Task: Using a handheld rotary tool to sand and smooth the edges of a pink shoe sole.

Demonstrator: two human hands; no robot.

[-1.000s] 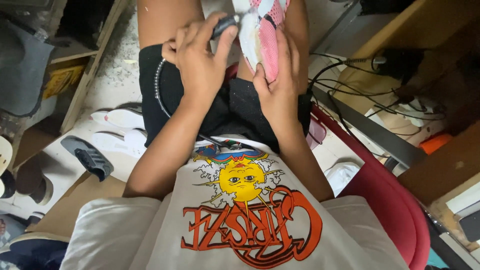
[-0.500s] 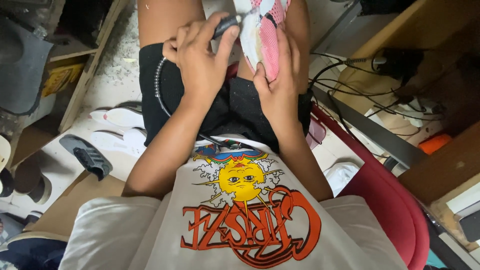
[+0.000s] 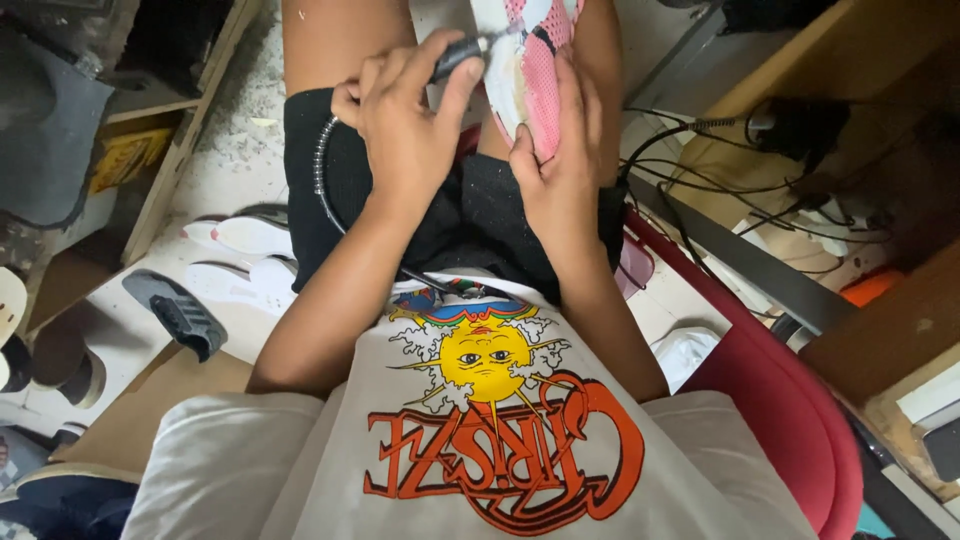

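Left hand is clenched around a dark rotary tool handpiece, thumb and fingers wrapped on it, tip against the shoe upper. A ribbed flexible shaft runs from that hand down across the black shorts. Right hand is grasping the shoe upper from below, thumb along its pink mesh side. Shoe upper is white and pink, held over the lap near the top edge of the view, partly cut off. On the floor to the left: white sole pieces and a dark grey sole, near each other but apart. Black cables lie by the red chair on the right.
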